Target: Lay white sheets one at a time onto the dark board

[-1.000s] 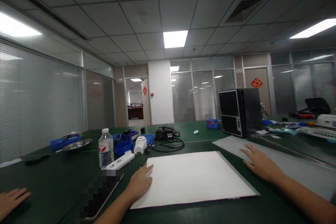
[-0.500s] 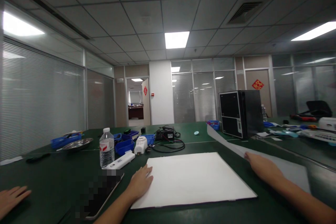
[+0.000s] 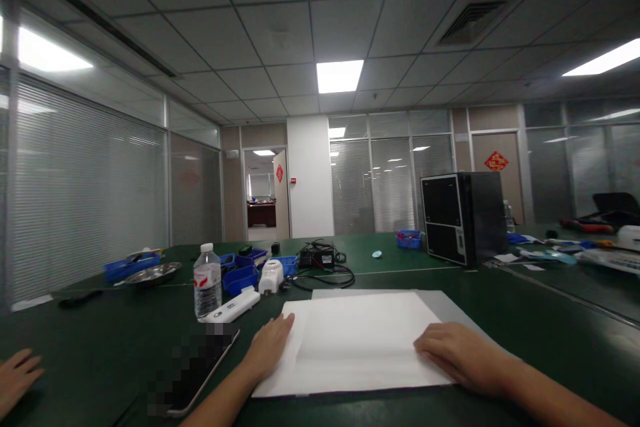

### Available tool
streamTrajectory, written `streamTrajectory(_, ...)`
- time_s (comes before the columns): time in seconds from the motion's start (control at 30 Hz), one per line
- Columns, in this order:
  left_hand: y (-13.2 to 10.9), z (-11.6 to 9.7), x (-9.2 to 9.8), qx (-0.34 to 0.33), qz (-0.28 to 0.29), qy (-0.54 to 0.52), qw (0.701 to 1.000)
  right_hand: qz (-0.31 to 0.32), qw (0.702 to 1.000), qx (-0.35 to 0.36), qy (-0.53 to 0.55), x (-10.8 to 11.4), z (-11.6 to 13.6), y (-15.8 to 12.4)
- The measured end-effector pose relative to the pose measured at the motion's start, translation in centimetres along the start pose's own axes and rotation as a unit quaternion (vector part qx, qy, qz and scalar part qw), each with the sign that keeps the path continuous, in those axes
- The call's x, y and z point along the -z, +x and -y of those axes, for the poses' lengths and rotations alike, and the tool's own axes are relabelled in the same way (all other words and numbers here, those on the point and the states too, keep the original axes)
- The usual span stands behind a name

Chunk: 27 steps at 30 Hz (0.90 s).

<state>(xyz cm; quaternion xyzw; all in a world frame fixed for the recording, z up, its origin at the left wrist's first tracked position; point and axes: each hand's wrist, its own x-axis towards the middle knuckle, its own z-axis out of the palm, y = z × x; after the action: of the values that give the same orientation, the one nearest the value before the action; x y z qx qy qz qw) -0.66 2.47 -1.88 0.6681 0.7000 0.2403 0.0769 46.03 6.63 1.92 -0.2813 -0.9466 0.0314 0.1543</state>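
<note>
White paper (image 3: 275,380) lies on the green table, with a thin, see-through sheet (image 3: 453,307) laid over it. This sheet reaches past the paper's right edge, where it looks grey. My left hand (image 3: 270,347) rests on the paper's left edge, fingers stretched out and nearly flat. Over the right part of the sheet, my right hand (image 3: 460,353) has its fingers bent and close together, tips against the sheet; the palm side is hidden. A phone (image 3: 205,373), partly pixelated, lies left of my left forearm.
Beyond my left hand are a water bottle (image 3: 207,287), a white power strip (image 3: 233,307), blue bins (image 3: 240,279) and a black adapter with cables (image 3: 320,257). A computer tower (image 3: 463,217) stands behind at right. At far left is another hand (image 3: 17,377).
My right hand has brought the raised thin sheet leftward and down over the white paper. My left hand stays at the paper's left edge. The other hand at far left shifted slightly left.
</note>
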Motion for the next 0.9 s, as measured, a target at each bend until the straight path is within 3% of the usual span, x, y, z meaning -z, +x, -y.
streamTrajectory(0.33,-0.2,-1.0,0.2,0.049,0.024,0.02,0.998,0.027,0.998,0.033,0.055,0.1,2.9,0.5)
streamTrajectory(0.43,-0.1,-1.0,0.3,0.051,0.027,0.015,0.998,-0.017,0.995,-0.058,0.08,-1.0,1.1,0.6)
streamTrajectory(0.67,0.2,-0.4,0.0,0.041,0.024,-0.001,0.999,-0.123,0.954,-0.271,0.027,-1.7,-6.7,-0.8)
streamTrajectory(0.9,0.0,-0.2,-0.1,0.013,0.014,-0.019,1.0,-0.152,0.94,-0.282,0.118,-2.4,-8.0,-0.6)
